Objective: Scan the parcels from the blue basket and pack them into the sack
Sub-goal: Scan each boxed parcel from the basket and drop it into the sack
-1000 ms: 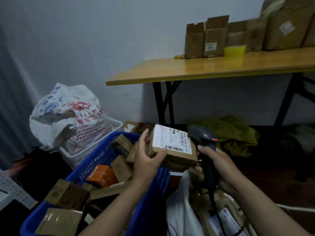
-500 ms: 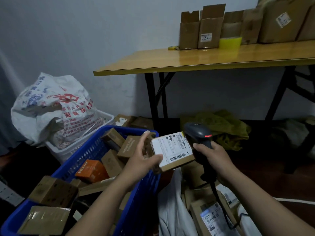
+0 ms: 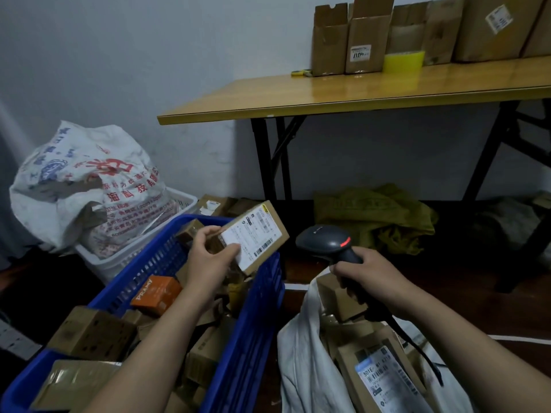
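Down beside the table (image 3: 328, 96), the left hand (image 3: 208, 260) is gripping a labelled parcel (image 3: 256, 236) just above the blue basket (image 3: 247, 338), while the right hand (image 3: 366, 271) is clasping the scanner (image 3: 325, 239) over the open white sack (image 3: 301, 368).

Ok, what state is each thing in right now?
Parcel: held up, label facing up.
Scanner: red light lit.
Left hand: grips the parcel.
Right hand: grips the scanner.
Blue basket: holds many parcels.
Sack: open, parcels inside.
Table boxes: top flaps open.
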